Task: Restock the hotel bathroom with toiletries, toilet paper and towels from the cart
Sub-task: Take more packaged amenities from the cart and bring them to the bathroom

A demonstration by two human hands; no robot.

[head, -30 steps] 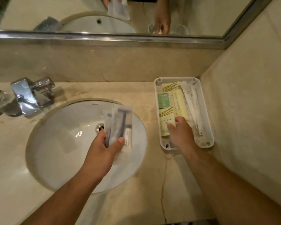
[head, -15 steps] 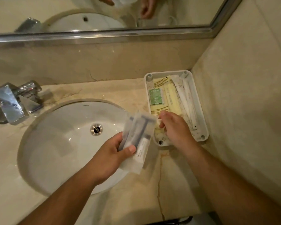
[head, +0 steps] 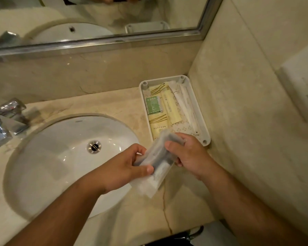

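A small stack of clear toiletry packets (head: 158,157), dark razor-like items showing inside, is held between both hands over the counter just right of the basin. My left hand (head: 126,167) grips the stack's lower left edge with thumb on top. My right hand (head: 187,155) pinches the upper end, thumb across the top packet. Behind them a white plastic tray (head: 205,128) sits in the corner, holding yellow sachets, a green sachet (head: 153,105) and long white wrapped sticks (head: 187,107).
A round white basin (head: 60,157) with a metal drain is set in the beige marble counter (head: 89,105). A chrome tap (head: 4,119) stands at left. A mirror (head: 96,18) runs along the back wall. A white box (head: 304,80) hangs on the right wall.
My right hand left the tray and came to the packets in my left hand, now pinching their upper end. The packets moved right, nearer the tray.
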